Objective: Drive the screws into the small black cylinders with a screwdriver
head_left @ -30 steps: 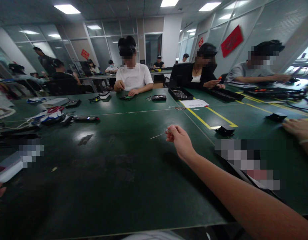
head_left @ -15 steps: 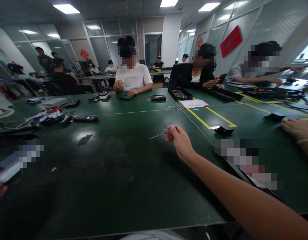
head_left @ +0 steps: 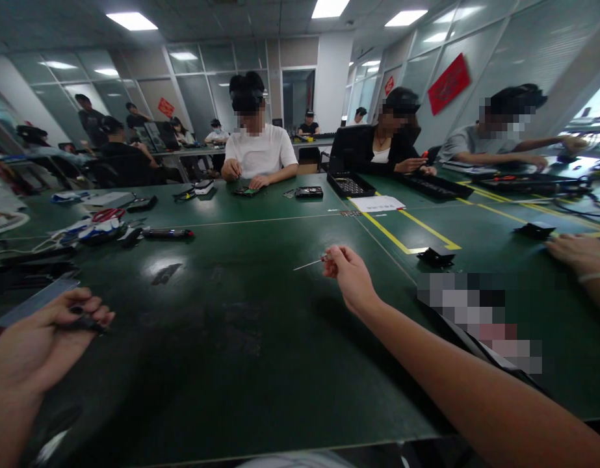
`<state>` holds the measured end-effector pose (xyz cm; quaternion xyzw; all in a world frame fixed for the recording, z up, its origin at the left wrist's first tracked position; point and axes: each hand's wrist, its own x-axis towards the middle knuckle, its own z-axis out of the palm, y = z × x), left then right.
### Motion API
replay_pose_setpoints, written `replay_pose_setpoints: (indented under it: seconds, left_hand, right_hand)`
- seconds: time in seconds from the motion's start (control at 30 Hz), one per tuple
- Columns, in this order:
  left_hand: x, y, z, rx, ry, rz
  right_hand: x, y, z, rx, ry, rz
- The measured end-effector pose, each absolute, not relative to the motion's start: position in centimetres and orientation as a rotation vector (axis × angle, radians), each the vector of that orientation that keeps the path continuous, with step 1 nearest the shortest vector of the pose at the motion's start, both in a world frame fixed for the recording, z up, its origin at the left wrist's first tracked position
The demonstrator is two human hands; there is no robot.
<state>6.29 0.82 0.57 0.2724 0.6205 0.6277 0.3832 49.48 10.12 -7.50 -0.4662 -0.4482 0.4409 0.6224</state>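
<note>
My right hand (head_left: 349, 276) is raised over the middle of the green table (head_left: 192, 390). Its thumb and fingers pinch a thin metal rod (head_left: 307, 264) that sticks out to the left; the end inside the fingers is hidden. At the left edge, my left hand (head_left: 49, 338) has its fingers curled around a small, dark, slim object (head_left: 81, 322). Blur and the fingers keep me from telling its kind. The two hands are well apart.
A black screwdriver-like tool (head_left: 168, 233) lies near cables and a cluttered pile (head_left: 102, 224) at left. Black folded parts (head_left: 435, 257) sit at right, beside another person's hand (head_left: 580, 253). Across the table, a person in white (head_left: 260, 149) handles a device; a black tray (head_left: 351, 183) stands nearby.
My left hand has come into fuller view from the left edge, moving inward with the dark slim object. My right hand holds the metal rod almost unmoved.
</note>
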Motion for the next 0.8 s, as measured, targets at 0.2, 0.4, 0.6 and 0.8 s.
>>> replay_pose_setpoints:
  seconds: [0.2, 0.4, 0.6, 0.8]
  left_hand:
    - [14.4, 5.5, 0.3, 0.784, 1.26, 1.347]
    - [22.3, 10.0, -1.1, 1.051, 0.985, 1.231]
    - [30.2, 12.7, -3.5, 1.374, 0.862, 1.205]
    - [32.9, 14.4, -8.5, 1.97, 1.204, 1.042]
  right_hand:
    - [49.5, 10.0, -6.9, -1.075, -0.993, 0.997]
    - [49.6, 9.7, -5.8, -1.061, -0.948, 0.935]
    - [50.1, 9.8, -5.2, -1.029, -0.953, 0.821]
    - [50.4, 9.6, -5.1, -1.075, -1.017, 0.763]
